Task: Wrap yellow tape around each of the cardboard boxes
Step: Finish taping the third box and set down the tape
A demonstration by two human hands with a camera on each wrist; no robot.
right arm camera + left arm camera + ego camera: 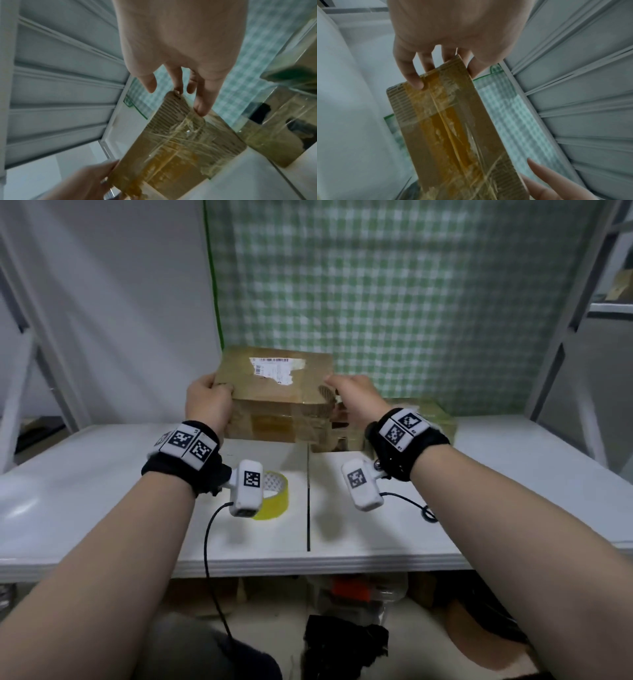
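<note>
Left hand (209,402) clamped on the left end of the cardboard box (274,378), thumb over the top edge, fingers (414,75) pressed against the underside. Right hand (356,402) gripping the right end likewise, fingertips (202,108) hooked at the corner where bare corrugation shows. Box held between both hands, raised above the white table (102,508), just in front of the green checked curtain (394,285). Torn shipping label (274,368) on the top face; old glossy tape, wrinkled and yellowed, across the underside in both wrist views. Second box (435,419) resting on the table behind the right wrist, also sheathed in shiny film. Roll of yellow tape (274,498) lying flat on the table below the left wrist, touched by neither hand.

Handling, as judged: probably light, given the fingertip hold at each end; stiff in the panels, softer at the worn, crushed corners. Taped faces likely slick, bare corrugated patches likely grippier. Best held by the two short ends, thumbs on top and fingers beneath, leaving the long middle band free for the wrap. Risk of slip where fingers bear on glossy film alone.
</note>
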